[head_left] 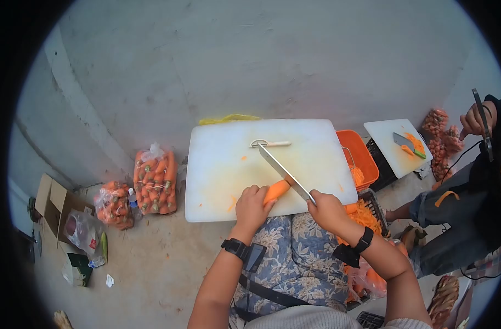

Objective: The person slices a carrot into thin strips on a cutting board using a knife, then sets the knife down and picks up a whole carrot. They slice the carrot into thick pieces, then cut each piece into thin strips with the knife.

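My left hand point(253, 205) is curled closed over one end of a carrot point(276, 190), pinning it to the near edge of the white cutting board point(223, 164) across my lap; my right hand point(327, 210) is wrapped tight round the handle of a knife point(283, 172); the carrot lies between the two hands, its long axis slanting from my left fingers up and to the right, its free end pointing at the blade; the blade crosses that line, running from my right fist away from me and leftward over the board; its edge sits right at the carrot's free end, touching or just short, I cannot tell which; the left hand is the one on the carrot, the right is just beside it; a small pale-handled tool point(269, 143) lies further up the board; an orange crate point(358, 156) stands to the right of it, bagged carrots point(155, 181) on the floor to the left; another person's hand point(472, 119) is at the far right; no label or writing is legible anywhere
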The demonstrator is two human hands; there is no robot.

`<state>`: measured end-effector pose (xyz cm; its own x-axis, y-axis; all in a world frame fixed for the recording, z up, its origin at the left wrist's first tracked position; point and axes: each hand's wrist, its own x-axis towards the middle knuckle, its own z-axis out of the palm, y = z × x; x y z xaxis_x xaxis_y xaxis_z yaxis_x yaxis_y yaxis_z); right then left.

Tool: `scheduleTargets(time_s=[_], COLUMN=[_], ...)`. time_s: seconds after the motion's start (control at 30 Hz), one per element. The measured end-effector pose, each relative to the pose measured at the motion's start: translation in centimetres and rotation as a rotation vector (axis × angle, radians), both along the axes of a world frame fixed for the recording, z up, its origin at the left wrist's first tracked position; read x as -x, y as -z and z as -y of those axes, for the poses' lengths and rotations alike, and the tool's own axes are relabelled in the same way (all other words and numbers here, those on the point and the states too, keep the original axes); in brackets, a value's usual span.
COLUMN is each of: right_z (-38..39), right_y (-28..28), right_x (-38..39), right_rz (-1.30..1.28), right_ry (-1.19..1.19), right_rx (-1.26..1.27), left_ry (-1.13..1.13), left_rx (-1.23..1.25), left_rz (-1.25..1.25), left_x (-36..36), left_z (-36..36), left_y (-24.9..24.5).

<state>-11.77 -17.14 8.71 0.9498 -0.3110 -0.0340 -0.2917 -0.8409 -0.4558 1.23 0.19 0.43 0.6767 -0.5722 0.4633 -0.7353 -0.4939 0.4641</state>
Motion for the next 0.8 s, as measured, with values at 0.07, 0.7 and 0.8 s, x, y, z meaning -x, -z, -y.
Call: scheduleTargets(time_s=[0.07,0.7,0.8], right_z=[0.7,-0.3,-0.4], right_y=[0.2,-2.5,-4.3], right_x=[0.1,1.8,1.5], right_rz=[0.012,0.144,0.263], right_ry=[-0.018,-0.035,-0.009], right_rx=[-0.028,-0.019,-0.020], left_ry=[0.006,-0.040,-0.032], left_rx=[-0.002,-0.076,-0.063], left_rz=[-0.002,-0.054,-0.045], left_x=[0.1,0.7,0.7], left_z=[0.0,1.0,0.8], left_y=[0.0,-0.1,-0.3])
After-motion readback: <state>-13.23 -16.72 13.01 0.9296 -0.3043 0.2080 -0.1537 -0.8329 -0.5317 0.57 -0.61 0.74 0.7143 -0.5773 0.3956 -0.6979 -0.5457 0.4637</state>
